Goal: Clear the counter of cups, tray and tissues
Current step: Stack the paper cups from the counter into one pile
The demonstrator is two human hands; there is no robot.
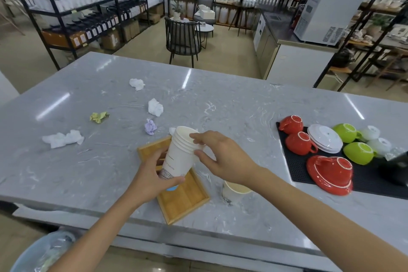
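A stack of white paper cups is held tilted above the wooden tray. My left hand grips the stack near its base. My right hand pinches the stack's rim with thumb and fingers. One more paper cup stands upright on the grey counter right of the tray, partly hidden by my right forearm. Crumpled tissues lie scattered on the counter: white ones, a yellow one and a purple one.
A black mat at the right holds upturned red cups, green cups, white saucers and a red plate. A bin with a plastic liner stands on the floor at lower left. Chairs and shelving stand beyond the counter.
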